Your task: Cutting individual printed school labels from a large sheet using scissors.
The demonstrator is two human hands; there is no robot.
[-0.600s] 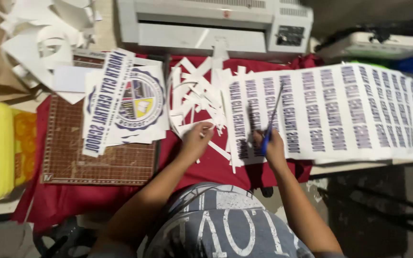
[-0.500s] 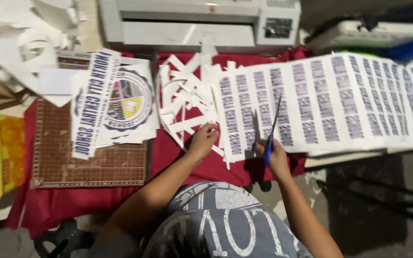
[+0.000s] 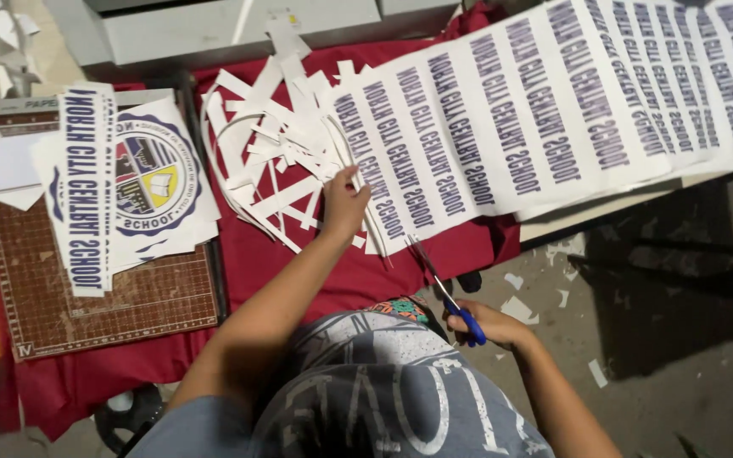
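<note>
The left hand pressed its fingers flat and open on the near-left edge of the long printed sheet, which lay across the red-draped surface and ran off far right. The right hand gripped blue-handled scissors, fingers closed through the loops, blades open just at the sheet's near edge. Judging by this, the cutting was partly done: a heap of white offcuts lay left of the sheet, cut strips rested on the brown cutting mat, yet many printed rows remained joined.
</note>
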